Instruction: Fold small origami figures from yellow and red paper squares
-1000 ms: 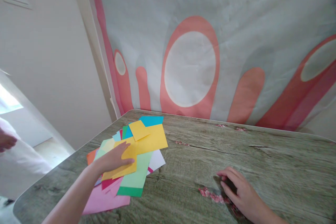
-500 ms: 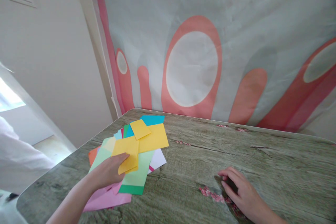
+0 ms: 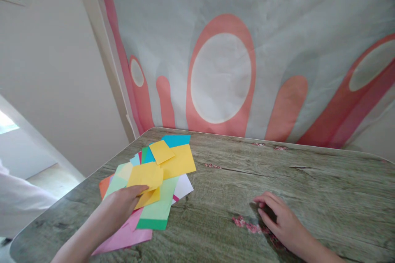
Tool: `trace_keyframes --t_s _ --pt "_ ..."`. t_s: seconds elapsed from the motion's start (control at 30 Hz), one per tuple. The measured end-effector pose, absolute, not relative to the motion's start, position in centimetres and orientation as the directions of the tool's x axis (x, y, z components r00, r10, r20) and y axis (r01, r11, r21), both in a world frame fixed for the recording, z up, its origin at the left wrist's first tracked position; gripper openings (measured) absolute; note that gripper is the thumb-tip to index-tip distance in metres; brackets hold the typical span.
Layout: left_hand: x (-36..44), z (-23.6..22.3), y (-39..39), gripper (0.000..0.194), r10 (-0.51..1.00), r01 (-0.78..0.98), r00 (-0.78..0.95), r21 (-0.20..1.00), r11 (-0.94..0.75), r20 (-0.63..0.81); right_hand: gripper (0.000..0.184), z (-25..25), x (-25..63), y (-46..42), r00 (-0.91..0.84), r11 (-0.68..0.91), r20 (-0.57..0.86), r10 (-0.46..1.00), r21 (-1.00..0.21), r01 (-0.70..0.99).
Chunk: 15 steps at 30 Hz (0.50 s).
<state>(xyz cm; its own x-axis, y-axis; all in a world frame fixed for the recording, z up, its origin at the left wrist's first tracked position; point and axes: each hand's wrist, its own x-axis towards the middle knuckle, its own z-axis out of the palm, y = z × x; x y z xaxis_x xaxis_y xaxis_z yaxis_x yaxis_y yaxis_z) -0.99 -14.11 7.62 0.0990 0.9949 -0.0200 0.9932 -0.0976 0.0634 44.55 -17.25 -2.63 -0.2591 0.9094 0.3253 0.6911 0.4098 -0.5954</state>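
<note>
A yellow sheet of paper [image 3: 145,174] is pinched at its near edge by my left hand [image 3: 126,202], thumb beneath and fingers on top. That edge is raised a little above another yellow sheet [image 3: 150,198]. Around them lies a spread of coloured paper: a light green sheet with a darker green end [image 3: 152,222], a pink sheet [image 3: 129,238], a white piece [image 3: 184,189] and more yellow ones [image 3: 180,160]. My right hand [image 3: 282,220] rests on the table at the right, loosely curled, thumb apart from the fingers, holding nothing.
The wood-grain table [image 3: 225,197] has pink patterned patches on its surface. Behind it hangs a grey sheet with pink shapes [image 3: 220,78]. At the far left, a person's pale clothing [image 3: 21,197] shows beyond the table edge.
My left hand has pinched the yellow sheet and raised its near edge, exposing more of the yellow one below. The view has shifted slightly. My right hand stays resting on the table.
</note>
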Motion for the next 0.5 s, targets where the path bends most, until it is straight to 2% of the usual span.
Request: trace_keyframes --t_s 0.07,0.2,0.3,0.4,0.5 --pt "0.6 8.7 -15.0 0.040 0.980 0.977 0.191 0.105 -0.185 -0.048 0.018 -2.5 44.5 -17.3 -0.256 0.408 0.327 0.910 -0.597 0.690" --pt "6.2 8.8 -15.4 0.044 0.845 0.819 0.533 0.217 -0.530 0.052 0.022 -1.7 44.4 -17.8 -0.268 0.404 0.306 0.913 -0.601 0.690" --pt "11.9 7.0 -14.9 0.050 0.645 0.612 0.748 0.213 -0.762 0.158 0.042 -1.0 44.2 -18.3 -0.273 0.427 0.336 0.902 -0.588 0.687" --pt "17.3 5.0 -14.6 0.042 0.454 0.420 0.869 0.193 -0.887 0.195 0.067 -0.5 44.3 -18.4 -0.346 0.524 0.406 0.846 -0.513 0.680" --pt "21.1 3.8 -14.0 0.036 0.359 0.325 0.913 0.186 -0.927 0.195 0.058 -0.5 44.7 -18.2 -0.394 0.571 0.434 0.810 -0.438 0.694"
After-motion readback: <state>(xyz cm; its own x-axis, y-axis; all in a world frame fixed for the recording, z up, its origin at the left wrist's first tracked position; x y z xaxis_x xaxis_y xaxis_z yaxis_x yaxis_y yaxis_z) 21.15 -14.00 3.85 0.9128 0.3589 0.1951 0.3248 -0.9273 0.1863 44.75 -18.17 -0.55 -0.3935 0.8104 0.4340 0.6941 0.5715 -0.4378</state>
